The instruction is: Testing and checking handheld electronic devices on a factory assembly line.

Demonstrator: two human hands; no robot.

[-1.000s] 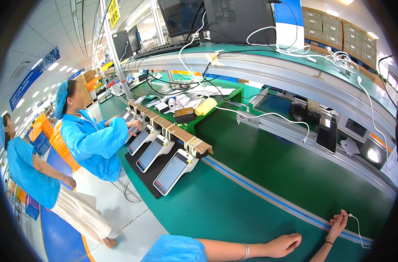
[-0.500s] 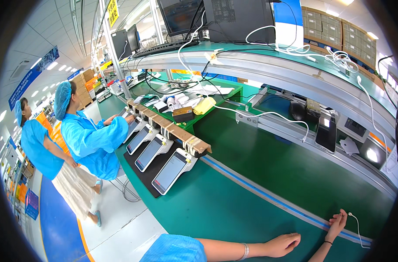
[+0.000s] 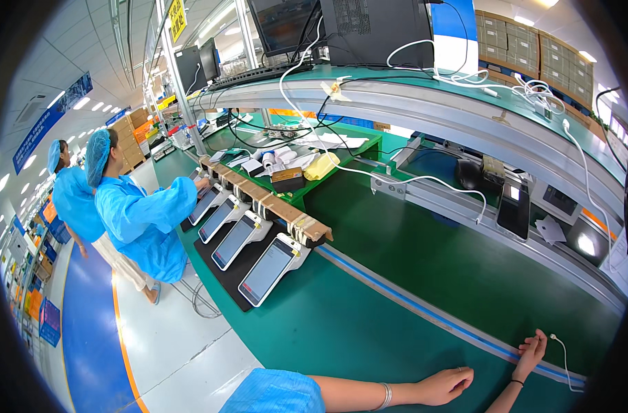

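Left hand: The left hand (image 3: 446,387) is rested near the right edge of the green worktop (image 3: 348,316); its fingers are curled together, and whether anything is enclosed cannot be told.
Right hand: The right hand (image 3: 532,352) is placed over the blue-striped rail (image 3: 410,301) along the worktop's right edge; its fingers are slightly bent and partly apart, with nothing seen gripped.
Cable: A thin white cable (image 3: 567,360) is found just beside the right fingertips, at the near end of the dark green belt (image 3: 424,241) (a small gap is shown at its plug).
Terminals: Four white handheld terminals (image 3: 269,267) are lined up on a black mat (image 3: 227,279) along the worktop's left edge, well apart from both hands; their upper ends are set beside a brown wrapped bar (image 3: 259,196).
Green stand: Papers, a dark box (image 3: 288,180) and a yellow packet (image 3: 321,166) are carried on the green stand (image 3: 359,156) beyond the bar.
Upper shelf: A monitor (image 3: 283,26) and a black computer case (image 3: 379,31) are borne on the shelf (image 3: 424,100).
Co-workers: Two persons (image 3: 138,213) in blue tops and caps are observed beyond the worktop's left edge.
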